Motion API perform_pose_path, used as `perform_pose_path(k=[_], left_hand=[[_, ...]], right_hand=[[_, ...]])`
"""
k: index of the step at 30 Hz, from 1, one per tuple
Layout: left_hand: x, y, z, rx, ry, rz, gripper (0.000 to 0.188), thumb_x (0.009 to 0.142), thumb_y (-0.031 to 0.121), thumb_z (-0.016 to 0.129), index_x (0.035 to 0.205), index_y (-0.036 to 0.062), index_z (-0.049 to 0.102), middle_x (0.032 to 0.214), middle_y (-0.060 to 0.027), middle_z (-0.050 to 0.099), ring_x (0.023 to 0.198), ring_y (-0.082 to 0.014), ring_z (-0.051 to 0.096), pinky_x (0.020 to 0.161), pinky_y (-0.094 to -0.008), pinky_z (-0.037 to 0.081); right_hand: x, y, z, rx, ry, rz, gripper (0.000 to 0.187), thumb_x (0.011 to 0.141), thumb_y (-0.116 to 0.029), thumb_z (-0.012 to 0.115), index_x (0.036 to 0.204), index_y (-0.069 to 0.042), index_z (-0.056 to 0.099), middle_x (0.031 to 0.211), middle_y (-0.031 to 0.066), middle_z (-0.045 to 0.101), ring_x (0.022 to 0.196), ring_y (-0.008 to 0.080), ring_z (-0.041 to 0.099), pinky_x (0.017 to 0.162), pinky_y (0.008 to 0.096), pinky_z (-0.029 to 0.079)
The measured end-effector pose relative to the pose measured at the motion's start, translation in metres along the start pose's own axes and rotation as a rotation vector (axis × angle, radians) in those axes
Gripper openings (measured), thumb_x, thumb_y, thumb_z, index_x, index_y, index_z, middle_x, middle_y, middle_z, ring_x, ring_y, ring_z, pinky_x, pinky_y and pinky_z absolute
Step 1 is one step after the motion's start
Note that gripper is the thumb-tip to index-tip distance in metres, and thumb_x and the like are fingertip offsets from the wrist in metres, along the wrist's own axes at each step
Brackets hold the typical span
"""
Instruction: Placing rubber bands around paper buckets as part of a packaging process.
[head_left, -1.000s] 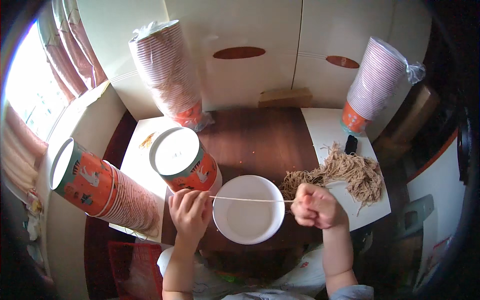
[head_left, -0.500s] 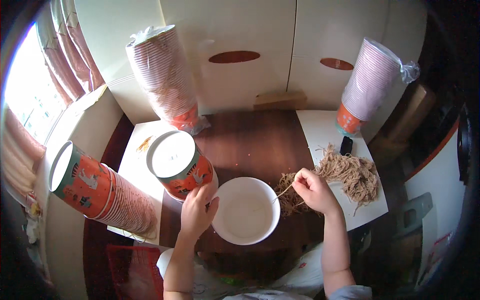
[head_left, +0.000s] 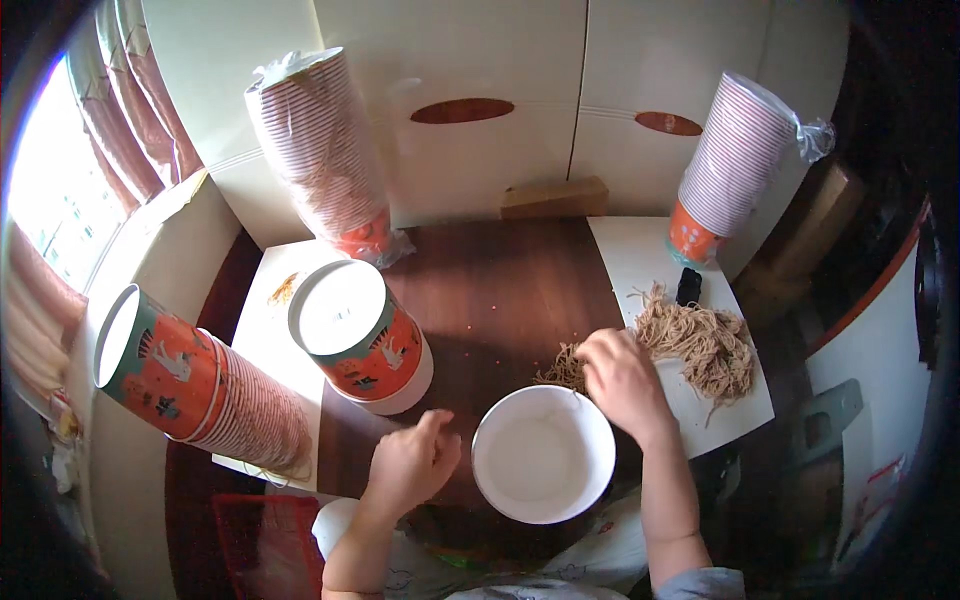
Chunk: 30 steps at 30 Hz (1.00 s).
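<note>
A round white paper tub (head_left: 543,455) stands upside up on the brown table in front of me, its white inside facing up. My right hand (head_left: 625,385) is just beyond its right rim, over the small bunch of beige yarn (head_left: 565,370); its fingers are curled down, blurred, and what they hold is hidden. To the left of the tub my left hand (head_left: 412,465) hovers apart from it, fingers curled and no object visible in them. Beyond that hand, an orange-and-green printed tub (head_left: 375,350) stands upside down with a white base on top.
A leaning stack of printed tubs (head_left: 240,400) is at the left. Plastic-wrapped tub stacks stand at back left (head_left: 325,150) and back right (head_left: 735,160). A tangled yarn heap (head_left: 700,345) lies on the white board at right, by a small black object (head_left: 689,286). A cabinet (head_left: 470,60) closes off the back.
The white tub has shifted right and nearer to me. My left hand has left the printed tub and come nearer. My right hand has moved slightly; the strand it pinched no longer shows clearly.
</note>
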<state>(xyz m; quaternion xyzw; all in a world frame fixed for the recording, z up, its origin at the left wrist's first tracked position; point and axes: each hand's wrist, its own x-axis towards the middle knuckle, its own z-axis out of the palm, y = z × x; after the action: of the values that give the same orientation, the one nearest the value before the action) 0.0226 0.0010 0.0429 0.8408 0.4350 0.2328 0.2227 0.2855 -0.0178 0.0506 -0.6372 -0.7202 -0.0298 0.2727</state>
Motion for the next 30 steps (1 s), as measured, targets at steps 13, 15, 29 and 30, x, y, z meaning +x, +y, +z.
perform_pose_path(k=[13,15,29,30], left_hand=[[0.044,0.009,0.058,-0.055,-0.033,0.027,0.018,0.068,0.014,0.057,0.084,0.0062,0.06,0.073,-0.0118,0.061,0.065,-0.0272,0.06,0.059,-0.0358,0.049],[0.042,0.007,0.062,0.051,-0.018,0.021,0.015,0.068,0.014,0.057,0.08,0.0056,0.06,0.07,-0.012,0.061,0.062,-0.0269,0.06,0.056,-0.0355,0.048],[0.042,0.002,0.068,0.2,0.188,0.059,0.01,0.067,0.013,0.057,0.061,0.0068,0.052,0.058,-0.0101,0.057,0.05,-0.0254,0.057,0.045,-0.0355,0.046],[0.042,0.001,0.067,0.2,0.186,0.06,0.01,0.067,0.013,0.057,0.061,0.0068,0.052,0.058,-0.0101,0.057,0.05,-0.0254,0.057,0.045,-0.0355,0.046]], right_hand=[[-0.011,-0.015,0.013,0.004,-0.436,-0.029,0.027,0.071,-0.008,0.058,0.097,-0.006,0.049,0.091,0.0118,0.055,0.087,0.028,0.056,0.073,0.0371,0.045],[-0.014,-0.014,0.015,0.046,-0.434,-0.062,0.026,0.072,-0.008,0.056,0.097,-0.005,0.049,0.088,0.0117,0.056,0.085,0.0273,0.057,0.072,0.0371,0.046],[-0.015,-0.004,0.032,0.004,-0.076,-0.187,0.007,0.078,-0.015,0.052,0.076,-0.009,0.054,0.068,0.0062,0.057,0.067,0.0207,0.06,0.056,0.0319,0.049],[-0.014,-0.005,0.032,0.004,-0.075,-0.184,0.007,0.078,-0.015,0.052,0.076,-0.009,0.054,0.068,0.0062,0.057,0.067,0.0207,0.06,0.056,0.0319,0.049]])
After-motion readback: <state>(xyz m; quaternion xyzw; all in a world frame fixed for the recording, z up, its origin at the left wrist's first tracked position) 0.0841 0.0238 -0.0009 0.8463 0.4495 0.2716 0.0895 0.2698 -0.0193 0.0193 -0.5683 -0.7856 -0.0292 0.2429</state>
